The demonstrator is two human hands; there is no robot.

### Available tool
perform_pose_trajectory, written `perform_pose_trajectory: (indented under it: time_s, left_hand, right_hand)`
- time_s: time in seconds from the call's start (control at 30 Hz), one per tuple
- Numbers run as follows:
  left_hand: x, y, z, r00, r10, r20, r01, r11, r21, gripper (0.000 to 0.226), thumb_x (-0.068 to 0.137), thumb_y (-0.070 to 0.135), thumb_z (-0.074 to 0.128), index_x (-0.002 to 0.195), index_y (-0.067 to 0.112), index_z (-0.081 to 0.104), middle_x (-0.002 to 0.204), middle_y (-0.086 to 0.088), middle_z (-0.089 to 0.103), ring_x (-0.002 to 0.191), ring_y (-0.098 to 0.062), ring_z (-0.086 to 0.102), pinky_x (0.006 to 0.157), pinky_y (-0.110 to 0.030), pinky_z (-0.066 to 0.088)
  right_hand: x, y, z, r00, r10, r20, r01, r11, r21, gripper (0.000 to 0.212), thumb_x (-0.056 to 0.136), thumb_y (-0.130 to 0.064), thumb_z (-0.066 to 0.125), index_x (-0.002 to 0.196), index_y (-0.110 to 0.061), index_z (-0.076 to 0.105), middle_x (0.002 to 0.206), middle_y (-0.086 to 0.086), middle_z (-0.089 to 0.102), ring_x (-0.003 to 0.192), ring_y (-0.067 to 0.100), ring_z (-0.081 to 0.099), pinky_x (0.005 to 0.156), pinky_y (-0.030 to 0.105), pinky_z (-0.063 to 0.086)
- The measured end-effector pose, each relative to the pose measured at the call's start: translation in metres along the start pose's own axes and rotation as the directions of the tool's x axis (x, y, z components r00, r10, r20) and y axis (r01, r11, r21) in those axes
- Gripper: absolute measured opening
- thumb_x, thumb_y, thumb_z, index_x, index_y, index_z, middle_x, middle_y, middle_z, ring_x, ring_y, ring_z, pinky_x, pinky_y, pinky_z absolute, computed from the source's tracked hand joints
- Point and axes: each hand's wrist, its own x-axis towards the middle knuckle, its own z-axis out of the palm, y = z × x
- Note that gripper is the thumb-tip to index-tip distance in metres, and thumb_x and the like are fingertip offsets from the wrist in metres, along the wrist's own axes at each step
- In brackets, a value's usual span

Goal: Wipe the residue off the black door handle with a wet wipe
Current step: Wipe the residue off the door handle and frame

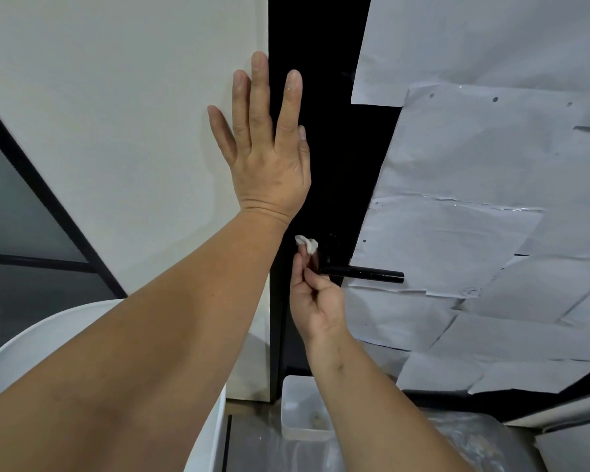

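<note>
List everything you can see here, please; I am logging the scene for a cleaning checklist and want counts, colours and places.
door handle: one, black, lever sticking out to the right from the black door, centre right.
wet wipe: one, white, bunched at the handle's base.
black door: one, narrow strip showing, centre.
paper sheets: many, white, overlapping and creased, covering the door's right part.
wall panel: one, off-white, left of the door.
plastic tub: one, white, low on the floor below the handle, some residue inside.
curved white object: one, bottom left, identity unclear.
left hand: one, fingers straight, flat across the panel's edge.
right hand: one, pinches the wipe against the handle.
</note>
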Motion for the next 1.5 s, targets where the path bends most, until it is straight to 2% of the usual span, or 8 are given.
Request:
perform_pose_trajectory:
  time_s: [0.4, 0.5, 0.6, 0.73, 0.83, 1.13, 1.3, 1.5]
  left_hand:
    - [0.001, -0.001, 0.000, 1.000, 0.002, 0.009, -0.002, 1.000, -0.001, 0.054, 0.097, 0.014, 0.055, 0.145, 0.017, 0.030, 0.150, -0.025, 0.041, 0.141, -0.039, 0.028, 0.113, -0.067, 0.019]
    - [0.000, -0.001, 0.000, 1.000, 0.000, 0.004, 0.000, 1.000, -0.001, 0.054, 0.097, 0.014, 0.055, 0.145, 0.017, 0.030, 0.150, -0.025, 0.041, 0.141, -0.040, 0.029, 0.113, -0.066, 0.019]
    - [0.001, -0.001, 0.000, 1.000, 0.000, 0.000, 0.000, 1.000, -0.003, 0.054, 0.098, 0.013, 0.054, 0.145, 0.017, 0.030, 0.150, -0.026, 0.041, 0.141, -0.040, 0.030, 0.113, -0.067, 0.020]
    - [0.000, -0.001, 0.000, 1.000, 0.002, 0.012, -0.002, 1.000, 0.003, 0.053, 0.099, 0.014, 0.052, 0.146, 0.018, 0.029, 0.150, -0.026, 0.040, 0.142, -0.040, 0.029, 0.113, -0.066, 0.019]
    - [0.000, -0.001, 0.001, 1.000, 0.008, 0.009, -0.008, 1.000, 0.007, 0.053, 0.099, 0.015, 0.052, 0.146, 0.017, 0.029, 0.150, -0.025, 0.039, 0.141, -0.040, 0.030, 0.114, -0.066, 0.019]
    - [0.000, 0.000, 0.000, 1.000, -0.002, 0.021, 0.002, 1.000, 0.002, 0.054, 0.099, 0.015, 0.052, 0.147, 0.018, 0.028, 0.151, -0.025, 0.038, 0.142, -0.041, 0.029, 0.114, -0.066, 0.018]
    - [0.000, -0.002, 0.000, 1.000, 0.006, 0.019, -0.006, 1.000, 0.004, 0.052, 0.099, 0.015, 0.050, 0.146, 0.017, 0.028, 0.151, -0.026, 0.039, 0.142, -0.041, 0.029, 0.114, -0.066, 0.018]
    - [0.001, -0.001, -0.001, 1.000, 0.003, 0.015, -0.003, 1.000, 0.013, 0.053, 0.099, 0.015, 0.051, 0.147, 0.017, 0.028, 0.151, -0.026, 0.038, 0.142, -0.041, 0.028, 0.114, -0.066, 0.018]
  right_hand:
    - [-0.015, -0.056, -0.036, 0.967, -0.208, -0.144, 0.107, 0.853, -0.511, 0.029, 0.092, 0.004, 0.051, 0.120, 0.004, 0.057, 0.099, 0.018, 0.068, 0.090, 0.024, 0.069, 0.083, 0.033, 0.056]
    - [-0.039, -0.054, -0.032, 0.950, -0.253, -0.181, -0.019, 0.536, -0.844, 0.019, 0.090, 0.001, 0.057, 0.107, -0.004, 0.063, 0.097, 0.016, 0.066, 0.078, 0.021, 0.064, 0.072, 0.030, 0.053]
    - [-0.055, -0.049, -0.021, 0.924, -0.352, 0.150, 0.165, 0.013, -0.986, 0.019, 0.090, -0.003, 0.056, 0.092, -0.019, 0.064, 0.091, 0.006, 0.068, 0.073, 0.012, 0.063, 0.070, 0.024, 0.052]
    - [-0.049, -0.055, -0.001, 0.578, -0.280, 0.766, 0.438, -0.686, -0.581, 0.027, 0.088, 0.002, 0.055, 0.106, -0.016, 0.066, 0.095, 0.000, 0.055, 0.077, 0.008, 0.056, 0.070, 0.013, 0.048]
    - [-0.031, -0.056, -0.001, 0.551, -0.067, 0.832, 0.315, -0.906, -0.282, 0.047, 0.072, 0.016, 0.062, 0.115, -0.002, 0.063, 0.096, 0.009, 0.054, 0.084, 0.021, 0.053, 0.072, 0.028, 0.054]
    - [-0.037, -0.109, -0.009, 0.492, -0.190, 0.849, 0.153, -0.942, -0.300, 0.045, 0.056, 0.028, 0.058, 0.095, 0.006, 0.066, 0.083, 0.014, 0.052, 0.072, 0.030, 0.050, 0.049, 0.037, 0.048]
    - [-0.039, -0.060, -0.004, 0.666, -0.005, 0.746, 0.292, -0.918, -0.267, 0.036, 0.080, 0.003, 0.048, 0.113, -0.007, 0.058, 0.106, 0.015, 0.049, 0.095, 0.029, 0.049, 0.078, 0.039, 0.047]
    - [-0.042, -0.105, -0.021, 0.547, -0.243, 0.801, 0.189, -0.897, -0.401, 0.042, 0.079, 0.012, 0.053, 0.116, -0.005, 0.063, 0.100, 0.013, 0.053, 0.085, 0.027, 0.054, 0.069, 0.029, 0.046]
